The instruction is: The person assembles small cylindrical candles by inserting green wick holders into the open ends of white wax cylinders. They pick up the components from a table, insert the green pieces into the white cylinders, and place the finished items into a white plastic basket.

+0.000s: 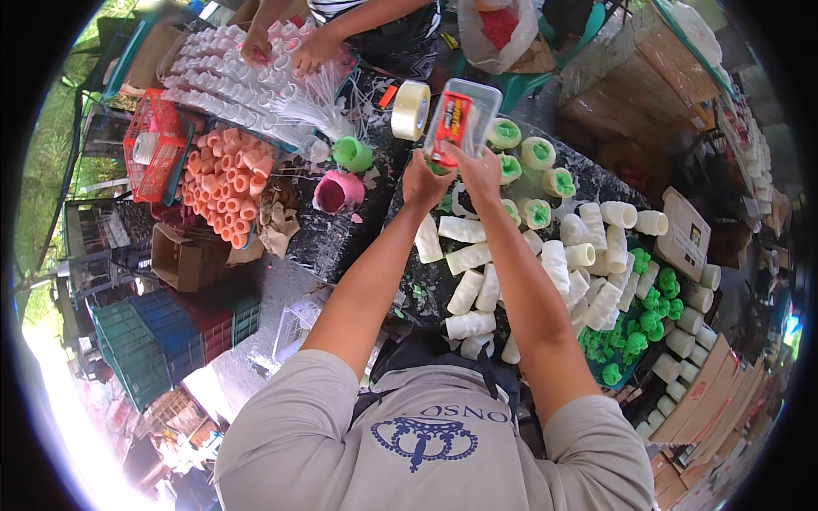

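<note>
Both of my hands are together over the dark table, just below a clear plastic container with a red packet in it. My left hand is curled around a small piece with a green top; most of it is hidden in the palm. Close beside it, my right hand is closed, its thumb reaching across at the packet's lower end; what its fingers grip is hidden. Right of the container stand several cream cylinders with green tops. Nearer me lie many bare cream cylinders.
A tape roll stands left of the container. Pink and green pots sit farther left, near piled peach cylinders. Green flower-like pieces fill a tray at right. Another person's hands work over white tubes.
</note>
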Tool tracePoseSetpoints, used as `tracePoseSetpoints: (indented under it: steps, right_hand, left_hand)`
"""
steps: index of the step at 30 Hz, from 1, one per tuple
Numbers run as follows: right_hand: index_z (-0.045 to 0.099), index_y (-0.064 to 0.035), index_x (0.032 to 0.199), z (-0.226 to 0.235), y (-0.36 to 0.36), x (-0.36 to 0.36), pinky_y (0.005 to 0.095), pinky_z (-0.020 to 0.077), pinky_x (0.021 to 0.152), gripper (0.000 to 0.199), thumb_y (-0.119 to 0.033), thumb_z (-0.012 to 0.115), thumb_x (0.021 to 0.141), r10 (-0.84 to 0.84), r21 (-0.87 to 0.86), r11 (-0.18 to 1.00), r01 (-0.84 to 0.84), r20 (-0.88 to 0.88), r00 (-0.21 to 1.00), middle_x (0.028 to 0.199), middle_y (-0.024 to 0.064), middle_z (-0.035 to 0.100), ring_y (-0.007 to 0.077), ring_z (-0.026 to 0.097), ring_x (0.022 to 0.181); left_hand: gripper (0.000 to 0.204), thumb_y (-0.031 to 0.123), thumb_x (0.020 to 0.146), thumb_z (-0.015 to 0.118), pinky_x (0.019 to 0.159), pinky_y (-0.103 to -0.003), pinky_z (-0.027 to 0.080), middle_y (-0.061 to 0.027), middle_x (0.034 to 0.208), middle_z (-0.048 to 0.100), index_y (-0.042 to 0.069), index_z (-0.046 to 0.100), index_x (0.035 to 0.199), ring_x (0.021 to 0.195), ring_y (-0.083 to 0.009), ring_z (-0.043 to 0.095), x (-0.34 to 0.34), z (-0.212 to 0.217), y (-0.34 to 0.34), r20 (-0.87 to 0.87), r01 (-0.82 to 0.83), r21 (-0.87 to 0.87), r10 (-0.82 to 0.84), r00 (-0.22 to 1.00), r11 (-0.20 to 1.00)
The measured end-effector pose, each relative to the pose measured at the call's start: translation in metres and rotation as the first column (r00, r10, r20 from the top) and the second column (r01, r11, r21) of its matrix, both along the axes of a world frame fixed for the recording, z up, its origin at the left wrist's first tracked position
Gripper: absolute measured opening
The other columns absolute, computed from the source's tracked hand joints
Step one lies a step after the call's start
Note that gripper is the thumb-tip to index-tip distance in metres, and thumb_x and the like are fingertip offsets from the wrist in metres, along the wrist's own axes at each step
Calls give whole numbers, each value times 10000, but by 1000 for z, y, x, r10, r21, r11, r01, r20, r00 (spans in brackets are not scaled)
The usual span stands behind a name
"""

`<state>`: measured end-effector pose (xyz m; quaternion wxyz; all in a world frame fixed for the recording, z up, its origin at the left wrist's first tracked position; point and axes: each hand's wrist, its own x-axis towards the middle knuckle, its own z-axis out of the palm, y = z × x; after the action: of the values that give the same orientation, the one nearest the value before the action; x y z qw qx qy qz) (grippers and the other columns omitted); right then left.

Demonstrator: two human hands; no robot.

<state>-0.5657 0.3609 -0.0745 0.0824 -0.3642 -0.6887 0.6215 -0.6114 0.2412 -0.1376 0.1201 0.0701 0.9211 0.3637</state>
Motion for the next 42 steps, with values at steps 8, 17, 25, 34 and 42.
tracePoseSetpoints:
  steps: [8, 17, 25, 34, 42]
  right_hand:
    - [735, 41, 1146, 48, -43, 196, 331, 529, 851, 634, -459, 893, 789, 149, -358, 926, -120, 54, 987, 1034, 88, 765, 157, 692, 918]
    - [748, -1, 1172, 1, -187, 179, 414, 551, 885, 787, -676, 778, 767, 823, -345, 564, -750, 306, 478, 1087, 222, 759, 373, 731, 998]
    - [711, -15, 1077, -125, -317, 105, 382, 517, 789, 443, -418, 791, 913, 514, -772, 334, -541, -332, 791, 975, 82, 677, 189, 645, 866]
    - [647, -63, 1303, -29, -283, 87, 373, 535, 954, 318, -217, 692, 1027, 531, -871, 286, -399, -202, 823, 1190, 57, 679, 150, 643, 1075]
    - [651, -38, 1267, -54, -264, 135, 363, 535, 934, 481, -354, 785, 931, 620, -255, 666, -701, -333, 710, 1117, 96, 696, 175, 663, 1027]
  left_hand:
    - [878, 636, 709, 838, 919, -482, 552, -275, 1141, 711, -17, 571, 1232, 1085, -431, 693, -39, -1, -13, 76, 146, -78, -141, 987, 986]
    - [964, 590, 752, 825, 923, -497, 566, -271, 1166, 710, -46, 468, 1384, 1087, -421, 699, -29, 23, 7, 110, 174, -245, -151, 982, 954]
    - [752, 499, 781, 834, 864, -521, 565, -258, 1060, 724, -1, 494, 1229, 1009, -434, 708, 1, 18, 9, -34, 136, -221, -147, 989, 966]
    - [707, 505, 774, 832, 869, -509, 577, -232, 1063, 728, 30, 514, 1191, 1011, -414, 715, -3, 18, -13, -18, 108, -268, -117, 993, 957]
    - [677, 550, 798, 793, 878, -520, 549, -244, 1061, 702, 13, 543, 1125, 1005, -435, 695, -5, 10, -13, -155, 61, -161, -87, 984, 985]
